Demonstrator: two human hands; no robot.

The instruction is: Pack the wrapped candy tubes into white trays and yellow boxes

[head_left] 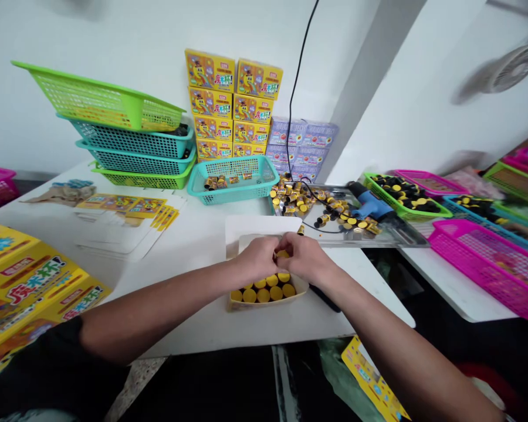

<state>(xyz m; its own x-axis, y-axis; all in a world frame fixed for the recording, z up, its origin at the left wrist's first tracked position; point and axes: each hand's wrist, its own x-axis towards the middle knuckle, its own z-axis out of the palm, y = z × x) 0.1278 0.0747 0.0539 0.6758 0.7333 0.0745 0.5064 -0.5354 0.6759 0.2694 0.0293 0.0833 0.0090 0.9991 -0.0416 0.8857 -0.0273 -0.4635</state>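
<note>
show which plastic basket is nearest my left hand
The turquoise perforated rectangular basket, before the stacked yellow cardboard boxes; the other baskets sit farther from the left hand.

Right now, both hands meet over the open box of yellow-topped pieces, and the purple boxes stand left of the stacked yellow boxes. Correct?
Not quite: in the head view, the purple boxes stand right of the stacked yellow boxes, not left. The left hand and right hand do meet over the open box of yellow-topped pieces.

I observe a white wall (114, 35) behind the white table (211, 331). A fan (517, 69) occupies the upper right; speckled floor (141, 378) shows below.
</note>
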